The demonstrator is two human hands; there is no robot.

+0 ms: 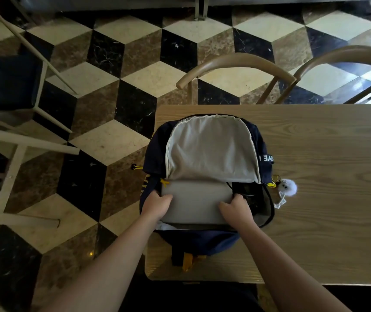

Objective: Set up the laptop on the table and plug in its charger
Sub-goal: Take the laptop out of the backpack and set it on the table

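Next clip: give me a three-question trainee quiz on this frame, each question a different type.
1. True or false: the laptop is fully out of the backpack.
2. Which hands hold the laptop? A) left only B) right only C) both
3. Fill in: the fluffy white charm lies on the ____, to the backpack's right.

Key:
1. False; it sits partly inside the open backpack, under the folded-back flap.
2. C; the left hand and right hand each have a grip on one side edge.
3. table
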